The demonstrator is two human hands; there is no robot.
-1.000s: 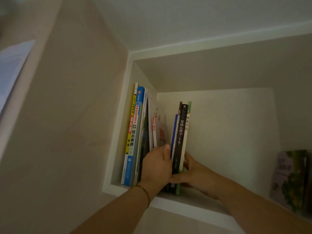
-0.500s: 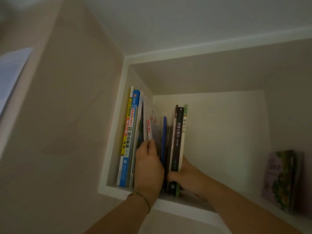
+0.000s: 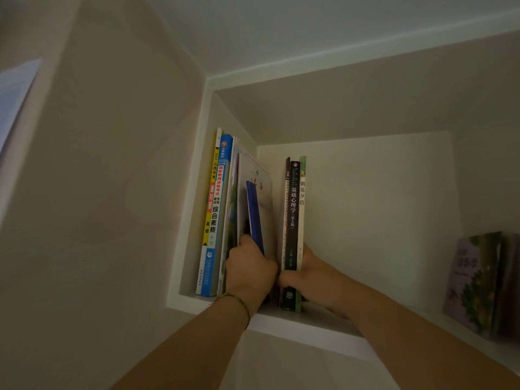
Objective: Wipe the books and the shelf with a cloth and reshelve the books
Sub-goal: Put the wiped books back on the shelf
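Both arms reach up into a white shelf (image 3: pixel 281 323) set high in the wall. The left hand (image 3: pixel 249 273), with a thin cord bracelet (image 3: pixel 239 304) at its wrist, has its fingers curled around the lower edge of a blue book (image 3: pixel 254 215), which leans to the left against a pale book with a red title (image 3: pixel 257 178). To their left, upright against the side wall of the shelf, stand a yellow-spined book (image 3: pixel 211 198) and a blue-spined book (image 3: pixel 221 209), then a few thin ones I cannot tell apart.

The right hand (image 3: pixel 312 277) grips a small upright group from the right side: a black-spined book (image 3: pixel 292 215) with a green-spined book (image 3: pixel 302 198) touching it on the right and a dark, thin one on its left. The thumb crosses the front of the spines low down; the other fingers are hidden behind the group. A clear gap lies between this group and the leaning blue book.

Well apart, at the far right of the shelf, a book with a purple and green cover (image 3: pixel 472 282) stands facing outward.
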